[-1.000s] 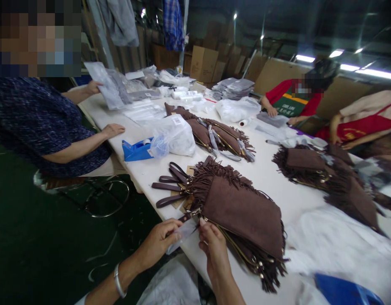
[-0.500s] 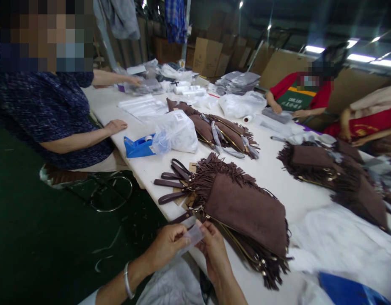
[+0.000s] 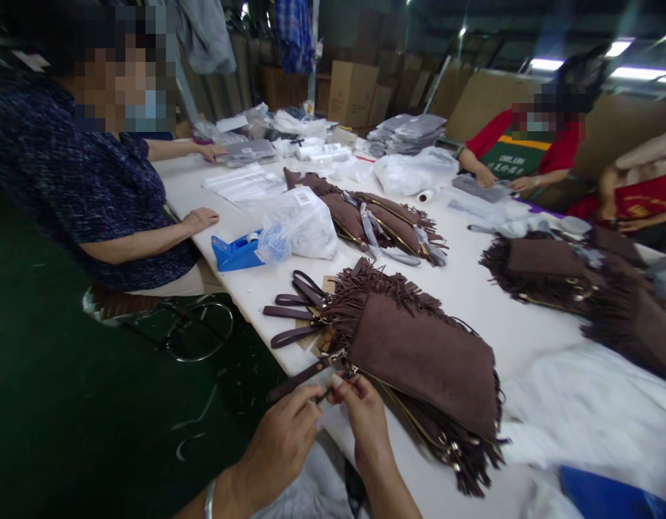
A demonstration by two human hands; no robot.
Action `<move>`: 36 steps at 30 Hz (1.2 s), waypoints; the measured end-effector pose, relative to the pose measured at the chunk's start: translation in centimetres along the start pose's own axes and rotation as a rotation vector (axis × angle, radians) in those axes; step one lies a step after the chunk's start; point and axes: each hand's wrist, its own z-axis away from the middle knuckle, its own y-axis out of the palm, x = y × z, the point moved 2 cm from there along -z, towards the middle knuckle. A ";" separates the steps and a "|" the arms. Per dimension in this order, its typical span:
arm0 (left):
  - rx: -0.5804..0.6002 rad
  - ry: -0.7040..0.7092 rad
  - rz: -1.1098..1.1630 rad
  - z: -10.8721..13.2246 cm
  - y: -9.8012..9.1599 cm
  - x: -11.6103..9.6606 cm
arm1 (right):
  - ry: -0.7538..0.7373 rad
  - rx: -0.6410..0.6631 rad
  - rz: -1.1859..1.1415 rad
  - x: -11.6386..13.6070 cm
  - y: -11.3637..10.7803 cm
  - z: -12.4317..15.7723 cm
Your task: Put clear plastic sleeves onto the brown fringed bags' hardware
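Observation:
At the table's near edge, my left hand [image 3: 282, 443] is closed, its thumb and fingertips pinching one end of a short dark strap [image 3: 325, 394]. Close to its right, my right hand [image 3: 364, 411] pinches the other end. A trace of clear plastic seems to show by the fingers, mostly hidden. Just beyond lies a stack of brown fringed pouches [image 3: 419, 353], with gold zippers and metal clasps. Several dark wrist straps [image 3: 295, 335] fan out from its left side, and one wrist strap [image 3: 300, 378] runs down behind my left hand.
A blue tape dispenser [image 3: 236, 252] stands at the left edge beside a clear plastic bag [image 3: 305, 220]. More fringed pouches [image 3: 365, 216] lie behind, others [image 3: 554, 267] to the right. White sheeting [image 3: 597, 411] covers the near right. A co-worker [image 3: 84, 180] sits left; others sit across.
The clear plastic piece stretched between my hands is now mostly out of sight, and a dark strap shows between my fingertips. My left hand has turned more back-up. The view has shifted slightly.

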 end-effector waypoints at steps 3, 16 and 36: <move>-0.044 -0.024 -0.018 -0.2 0.6 -0.3 | -0.013 0.031 -0.023 -0.2 0.1 -0.1; 0.016 -0.274 0.154 -1.4 0.9 -0.4 | 0.053 0.056 -0.098 -0.4 0.2 -0.5; 0.029 -0.547 0.261 1.5 -0.3 2.6 | 0.032 -0.032 -0.127 0.1 0.3 0.4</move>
